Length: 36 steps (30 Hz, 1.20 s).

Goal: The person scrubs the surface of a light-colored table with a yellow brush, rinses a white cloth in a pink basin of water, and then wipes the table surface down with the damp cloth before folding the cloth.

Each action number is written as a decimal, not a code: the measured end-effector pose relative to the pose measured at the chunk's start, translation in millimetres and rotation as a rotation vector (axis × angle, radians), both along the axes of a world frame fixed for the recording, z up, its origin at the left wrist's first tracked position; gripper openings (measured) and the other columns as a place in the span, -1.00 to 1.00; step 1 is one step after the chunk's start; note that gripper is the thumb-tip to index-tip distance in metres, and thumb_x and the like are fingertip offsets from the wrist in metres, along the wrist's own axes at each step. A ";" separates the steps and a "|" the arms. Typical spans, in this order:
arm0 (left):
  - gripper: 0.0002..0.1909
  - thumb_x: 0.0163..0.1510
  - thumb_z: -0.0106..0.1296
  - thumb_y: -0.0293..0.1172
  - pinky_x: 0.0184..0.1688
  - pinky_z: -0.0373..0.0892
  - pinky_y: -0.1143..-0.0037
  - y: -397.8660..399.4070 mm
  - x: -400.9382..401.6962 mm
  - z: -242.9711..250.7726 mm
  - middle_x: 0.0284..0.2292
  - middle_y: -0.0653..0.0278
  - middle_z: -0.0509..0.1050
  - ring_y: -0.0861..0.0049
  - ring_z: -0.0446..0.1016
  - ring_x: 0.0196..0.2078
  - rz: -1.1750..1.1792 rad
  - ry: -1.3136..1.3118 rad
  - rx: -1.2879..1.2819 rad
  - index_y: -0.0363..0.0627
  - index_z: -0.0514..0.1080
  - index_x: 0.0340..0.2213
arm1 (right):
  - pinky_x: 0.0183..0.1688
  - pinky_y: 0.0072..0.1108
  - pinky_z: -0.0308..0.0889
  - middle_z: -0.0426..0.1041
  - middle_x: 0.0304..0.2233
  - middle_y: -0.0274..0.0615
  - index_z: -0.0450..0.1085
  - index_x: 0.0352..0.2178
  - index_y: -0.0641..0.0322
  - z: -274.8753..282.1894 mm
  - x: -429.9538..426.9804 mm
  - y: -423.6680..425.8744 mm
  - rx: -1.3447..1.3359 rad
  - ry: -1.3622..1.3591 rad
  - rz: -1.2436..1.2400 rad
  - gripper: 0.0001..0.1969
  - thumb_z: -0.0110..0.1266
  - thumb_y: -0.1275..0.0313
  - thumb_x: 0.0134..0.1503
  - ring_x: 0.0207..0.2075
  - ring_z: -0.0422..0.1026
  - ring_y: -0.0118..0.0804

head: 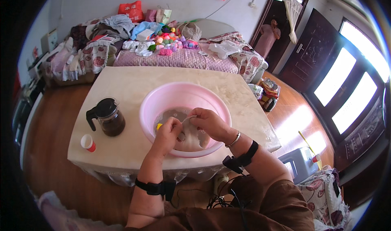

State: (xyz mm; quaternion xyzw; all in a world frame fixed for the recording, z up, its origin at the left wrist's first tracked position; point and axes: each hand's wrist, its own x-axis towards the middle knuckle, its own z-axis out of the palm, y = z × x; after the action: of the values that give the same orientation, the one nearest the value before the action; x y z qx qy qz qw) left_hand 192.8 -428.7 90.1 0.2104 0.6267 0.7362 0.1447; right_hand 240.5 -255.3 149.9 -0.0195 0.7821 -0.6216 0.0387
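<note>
A pink plastic basin (pixel 183 92) stands on the table before me, with murky greyish water (pixel 174 112) and a few bubbles in it. Over the water, my left hand (pixel 166 135) and my right hand (pixel 210 124) pinch a wet, pale cloth (pixel 191 134) between thumbs and fingers, close together. The cloth hangs down from the fingers into the basin, and its lower part spreads in the water. Beside my left hand shows a small yellow object (pixel 159 126), partly hidden; I cannot tell what it is.
Left of the basin, a glass jug (pixel 113 121) with a black lid holds dark liquid, near a paper cup (pixel 88 143). A cream cloth covers the table (pixel 122 78). Behind it, a sofa (pixel 177 60) bears yarn balls (pixel 171 43) and clothes. A person (pixel 268 38) stands in the doorway.
</note>
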 end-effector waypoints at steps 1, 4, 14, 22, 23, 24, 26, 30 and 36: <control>-0.90 0.03 -0.05 -0.54 -0.48 0.31 0.64 -4.2 -1.8 -3.0 -0.50 0.32 0.39 0.67 0.35 -0.51 -0.051 0.048 -0.028 -0.24 0.32 -0.35 | -0.37 -0.71 0.25 0.35 -0.44 -0.38 0.35 -0.30 0.30 2.2 -0.3 -3.7 0.026 0.003 0.030 -0.84 -0.06 0.49 0.06 -0.42 0.29 -0.60; -0.80 -0.04 0.04 -0.57 -0.46 0.32 0.61 -5.4 1.2 -0.4 -0.52 0.30 0.39 0.65 0.37 -0.52 -0.065 0.169 -0.025 -0.24 0.33 -0.31 | -0.37 -0.76 0.21 0.33 -0.42 -0.46 0.34 -0.28 0.28 0.7 -3.1 -5.9 0.051 0.062 0.036 -0.84 -0.06 0.52 0.07 -0.41 0.26 -0.67; -0.75 -0.04 -0.07 -0.66 -0.31 0.33 0.54 5.8 0.7 -5.5 -0.44 0.24 0.38 0.55 0.40 -0.39 0.176 0.312 -0.079 -0.22 0.32 -0.25 | -0.46 -0.67 0.28 0.38 -0.50 -0.33 0.31 -0.18 0.32 -4.6 -2.1 -2.2 0.340 -0.009 0.112 -0.71 0.01 0.53 0.01 -0.52 0.32 -0.58; -0.64 0.00 -0.14 -0.68 -0.32 0.34 0.60 1.5 6.3 -2.3 -0.36 0.26 0.32 0.62 0.37 -0.39 -0.038 0.380 -0.037 -0.21 0.23 -0.12 | -0.54 -0.65 0.31 0.39 -0.57 -0.29 0.32 -0.28 0.33 -8.1 -11.2 -10.1 0.318 -0.126 0.363 -0.73 0.10 0.47 -0.05 -0.59 0.36 -0.53; -0.58 0.00 -0.14 -0.69 -0.32 0.34 0.62 1.0 6.6 -3.7 -0.32 0.25 0.32 0.64 0.36 -0.39 -0.054 0.415 -0.045 -0.21 0.19 -0.06 | -0.54 -0.65 0.31 0.39 -0.57 -0.29 0.32 -0.28 0.33 -8.7 -12.4 -7.3 0.317 -0.124 0.362 -0.73 0.10 0.47 -0.05 -0.59 0.36 -0.53; -0.58 0.00 -0.14 -0.69 -0.32 0.34 0.62 2.0 8.6 -1.7 -0.32 0.25 0.32 0.64 0.36 -0.39 -0.057 0.415 -0.042 -0.21 0.19 -0.06 | -0.54 -0.67 0.32 0.39 -0.58 -0.30 0.33 -0.30 0.32 -9.8 -13.3 -2.1 0.325 -0.166 0.378 -0.75 0.10 0.46 -0.04 -0.58 0.36 -0.53; -0.44 -0.01 -0.13 -0.70 -0.31 0.34 0.62 3.9 14.6 3.4 -0.18 0.19 0.27 0.64 0.36 -0.38 -0.126 0.330 0.063 -0.20 0.09 0.06 | -0.53 -0.68 0.32 0.39 -0.58 -0.30 0.33 -0.31 0.31 -10.9 -12.3 7.2 0.333 -0.212 0.387 -0.77 0.09 0.46 -0.03 -0.58 0.36 -0.54; -0.32 -0.01 -0.14 -0.72 -0.22 0.34 0.62 1.4 11.3 -3.4 0.01 0.17 0.13 0.67 0.37 -0.31 -0.159 0.393 0.162 -0.15 -0.05 0.14 | -0.52 -0.68 0.34 0.41 -0.57 -0.32 0.37 -0.34 0.27 7.6 -13.9 8.2 0.367 -0.265 0.389 -0.81 0.06 0.43 -0.02 -0.58 0.38 -0.53; -0.43 0.02 -0.07 -0.60 -0.18 0.35 0.57 7.4 -10.5 -23.6 0.00 0.10 0.21 0.58 0.40 -0.25 0.356 0.330 0.086 -0.29 0.07 0.08 | -0.50 -0.65 0.40 0.48 -0.50 -0.24 0.39 -0.34 0.34 53.9 -51.7 28.6 0.579 -0.141 0.304 -0.81 0.06 0.48 -0.02 -0.55 0.44 -0.46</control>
State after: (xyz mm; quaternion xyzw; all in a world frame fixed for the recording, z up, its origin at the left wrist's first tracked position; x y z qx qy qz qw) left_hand 182.4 -421.3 66.5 0.2199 0.6370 0.7319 -0.1007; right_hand 188.8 -226.7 203.8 -0.0812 0.9097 -0.3607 0.1890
